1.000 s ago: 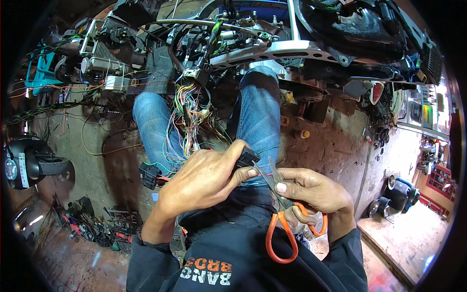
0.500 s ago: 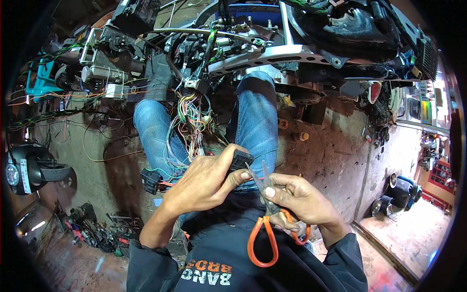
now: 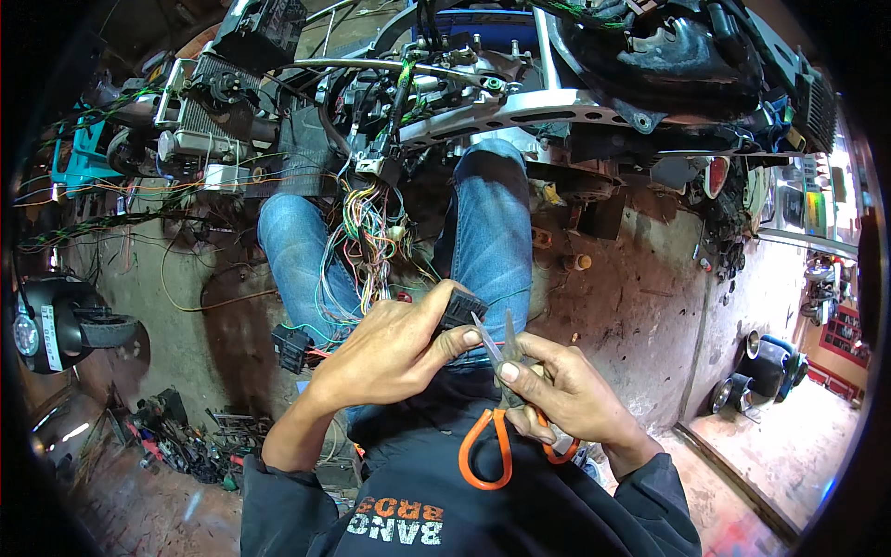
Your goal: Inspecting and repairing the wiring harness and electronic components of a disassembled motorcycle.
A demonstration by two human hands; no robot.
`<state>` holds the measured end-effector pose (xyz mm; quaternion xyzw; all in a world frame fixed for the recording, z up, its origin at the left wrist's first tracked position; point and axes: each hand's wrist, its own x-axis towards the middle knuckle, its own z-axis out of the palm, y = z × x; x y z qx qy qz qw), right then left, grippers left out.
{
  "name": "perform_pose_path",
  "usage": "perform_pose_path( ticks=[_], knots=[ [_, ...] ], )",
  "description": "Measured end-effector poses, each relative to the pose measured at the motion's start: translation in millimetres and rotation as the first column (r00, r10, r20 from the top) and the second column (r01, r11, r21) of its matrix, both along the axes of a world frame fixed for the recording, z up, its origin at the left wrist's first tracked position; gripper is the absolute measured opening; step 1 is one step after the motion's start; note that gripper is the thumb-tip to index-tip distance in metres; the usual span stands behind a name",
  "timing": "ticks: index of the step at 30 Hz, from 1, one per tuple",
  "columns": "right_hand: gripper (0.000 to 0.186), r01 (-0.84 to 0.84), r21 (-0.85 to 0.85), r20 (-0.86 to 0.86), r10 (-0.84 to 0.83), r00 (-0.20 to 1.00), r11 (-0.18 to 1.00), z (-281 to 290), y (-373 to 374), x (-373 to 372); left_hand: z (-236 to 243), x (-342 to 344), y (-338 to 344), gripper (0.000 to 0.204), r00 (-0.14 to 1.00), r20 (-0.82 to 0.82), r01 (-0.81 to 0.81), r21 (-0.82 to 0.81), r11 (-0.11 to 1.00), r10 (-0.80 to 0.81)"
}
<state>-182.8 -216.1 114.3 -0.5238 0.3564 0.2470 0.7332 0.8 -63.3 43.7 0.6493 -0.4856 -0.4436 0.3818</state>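
My left hand [image 3: 394, 348] is closed on a black wiring connector [image 3: 462, 310], pinched between thumb and fingers over my lap. In my right hand [image 3: 566, 385] is a pair of scissors [image 3: 485, 455] with orange handles, gripped near the pivot. Its two blades are spread, and one tip lies at the connector's edge beside my left thumb. A second black connector [image 3: 292, 347] hangs left of my left wrist on thin wires. Between my knees a bundle of multicoloured wires [image 3: 364, 227] runs down from the motorcycle; my left hand hides its lower end.
Ahead stands a partly stripped motorcycle with a silver frame rail [image 3: 520, 109] and a radiator [image 3: 218, 107]. Loose parts [image 3: 176, 441] lie on the floor at lower left. A round black lamp unit [image 3: 56, 320] sits at far left, a black machine [image 3: 763, 369] at far right.
The scissors' handles have swung slightly left and up, and the right hand has turned with them. My left hand and the connector stay nearly in place.
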Motion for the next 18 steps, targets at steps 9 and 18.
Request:
perform_pose_path(
  ticks=[9,18],
  knots=[
    [0.031,0.055,0.112,-0.029,-0.052,0.998,0.992,2,1,2,0,2,2,0.046,0.999,-0.007,0.05,-0.026,0.998,-0.05],
    [0.028,0.013,-0.122,0.019,-0.011,1.0,0.992,-9,15,3,0,-3,2,0.043,1.0,-0.004,-0.012,0.03,0.999,0.012]
  ],
)
